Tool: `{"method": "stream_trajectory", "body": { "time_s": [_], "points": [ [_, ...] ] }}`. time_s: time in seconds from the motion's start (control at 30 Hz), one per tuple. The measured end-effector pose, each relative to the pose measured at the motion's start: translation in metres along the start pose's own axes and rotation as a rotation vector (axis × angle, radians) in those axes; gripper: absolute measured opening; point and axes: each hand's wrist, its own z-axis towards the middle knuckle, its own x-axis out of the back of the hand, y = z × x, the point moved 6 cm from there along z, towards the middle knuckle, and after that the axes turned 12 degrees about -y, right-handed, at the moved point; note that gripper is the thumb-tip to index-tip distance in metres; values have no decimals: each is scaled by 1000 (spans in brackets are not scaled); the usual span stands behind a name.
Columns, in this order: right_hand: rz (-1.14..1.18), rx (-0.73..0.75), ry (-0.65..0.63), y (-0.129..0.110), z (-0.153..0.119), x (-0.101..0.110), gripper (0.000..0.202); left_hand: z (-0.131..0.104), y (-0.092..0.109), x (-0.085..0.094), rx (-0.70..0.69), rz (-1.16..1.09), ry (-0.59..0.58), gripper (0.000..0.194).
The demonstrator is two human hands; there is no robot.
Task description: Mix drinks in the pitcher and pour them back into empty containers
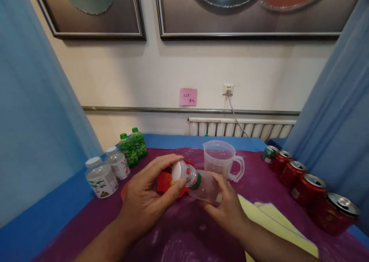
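A small clear bottle (206,187) with a green band round its shoulder lies tilted across the middle of the view, its neck toward the left. My right hand (230,208) is wrapped round its body. At the neck, the thumb and fingers of my left hand (147,193) pinch a white cap (179,172). The cap sits at the bottle's mouth; whether it is screwed on I cannot tell. Behind both hands is a red dish (165,182), mostly hidden. Just beyond the bottle stands a clear plastic measuring jug (219,158) with its handle to the right.
On the left stand two white-capped jars (102,179) and two green bottles (128,150). Several red cans (308,189) and a green can (270,153) line the right. A folded yellow cloth (273,223) lies on the purple sheet (184,239). Blue curtains (37,100) hang at both sides.
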Motion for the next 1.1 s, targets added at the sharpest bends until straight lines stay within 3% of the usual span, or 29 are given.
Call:
{"method": "stream_trajectory", "body": {
  "time_s": [0.1,0.23,0.4,0.67,0.8,0.93,1.1],
  "points": [
    [-30,16,14,16,-6,-20,66,-3,-5,-8,-25,86,-100,32],
    [-100,40,24,34,-13,-32,73,-6,-12,-18,-12,146,-177,28],
    [-152,57,21,42,-18,-31,75,-6,-15,-26,3,204,-242,29],
    [-176,57,39,43,-20,-29,76,-6,-19,-28,-6,319,-227,31],
    [-111,41,8,44,-19,-28,74,-6,-17,-29,-11,244,-346,37],
    [-28,64,-76,38,-18,-33,74,-10,-9,-40,-29,47,-505,40],
    [50,72,-115,33,-18,-33,71,-11,0,-46,-58,-6,-387,47]
  ]
}}
